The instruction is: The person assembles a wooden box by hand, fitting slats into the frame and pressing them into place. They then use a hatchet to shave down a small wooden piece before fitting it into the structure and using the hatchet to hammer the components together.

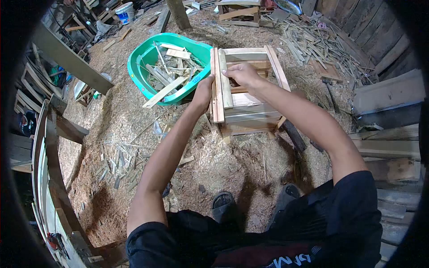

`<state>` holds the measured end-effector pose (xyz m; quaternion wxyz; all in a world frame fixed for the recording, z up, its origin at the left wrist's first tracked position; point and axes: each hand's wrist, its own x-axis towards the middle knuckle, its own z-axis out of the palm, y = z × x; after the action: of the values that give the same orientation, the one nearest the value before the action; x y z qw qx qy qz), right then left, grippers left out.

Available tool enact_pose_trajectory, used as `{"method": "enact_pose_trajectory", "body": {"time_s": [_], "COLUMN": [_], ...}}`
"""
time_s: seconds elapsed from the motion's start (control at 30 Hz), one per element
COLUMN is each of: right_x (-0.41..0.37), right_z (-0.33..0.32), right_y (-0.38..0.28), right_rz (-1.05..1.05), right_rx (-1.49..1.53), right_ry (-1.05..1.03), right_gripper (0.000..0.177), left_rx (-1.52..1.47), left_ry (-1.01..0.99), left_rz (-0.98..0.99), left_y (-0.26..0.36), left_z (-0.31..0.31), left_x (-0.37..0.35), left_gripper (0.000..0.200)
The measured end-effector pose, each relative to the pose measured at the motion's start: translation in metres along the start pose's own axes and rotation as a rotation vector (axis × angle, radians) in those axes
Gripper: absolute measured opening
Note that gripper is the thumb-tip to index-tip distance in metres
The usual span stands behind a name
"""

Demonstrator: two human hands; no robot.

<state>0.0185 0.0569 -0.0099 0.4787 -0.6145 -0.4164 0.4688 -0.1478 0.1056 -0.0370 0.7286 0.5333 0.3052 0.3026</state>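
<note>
A small wooden frame (243, 109) like an unfinished stool or box stands on the sawdust floor before me. Along its left top edge lies a reddish plank (217, 96), with a narrow pale wooden strip (226, 91) beside it. My left hand (204, 93) is closed against the outer side of the plank; its fingertips are partly hidden. From the right, my right hand (242, 75) reaches over the open top, its thumb and fingers closed on the pale strip. Another plank (278, 67) runs along the frame's right top edge.
A green plastic tub (136, 73) full of wood offcuts stands left of the frame. Wooden posts (73, 60) rise at the left. Piles of scrap slats (308, 42) lie at the back right, near a plank wall (371, 27). A bucket (125, 13) sits at the back.
</note>
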Motion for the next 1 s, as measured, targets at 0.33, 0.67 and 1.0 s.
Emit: {"method": "enact_pose_trajectory", "body": {"time_s": [0.33, 0.67, 1.0], "right_x": [0.001, 0.001, 0.003], "right_z": [0.003, 0.002, -0.001], "right_y": [0.0, 0.001, 0.006], "right_rz": [-0.051, -0.042, -0.049], "right_rx": [-0.035, 0.003, -0.014], "right_ry": [0.041, 0.01, 0.013], "right_gripper": [0.023, 0.025, 0.026], "left_rx": [-0.06, 0.0, -0.05], "left_ry": [0.028, 0.012, -0.001], "left_rz": [0.029, -0.022, -0.033], "left_y": [-0.006, 0.005, 0.01], "left_z": [0.001, 0.004, 0.009], "left_x": [0.004, -0.006, -0.01], "left_gripper": [0.04, 0.036, 0.034]}}
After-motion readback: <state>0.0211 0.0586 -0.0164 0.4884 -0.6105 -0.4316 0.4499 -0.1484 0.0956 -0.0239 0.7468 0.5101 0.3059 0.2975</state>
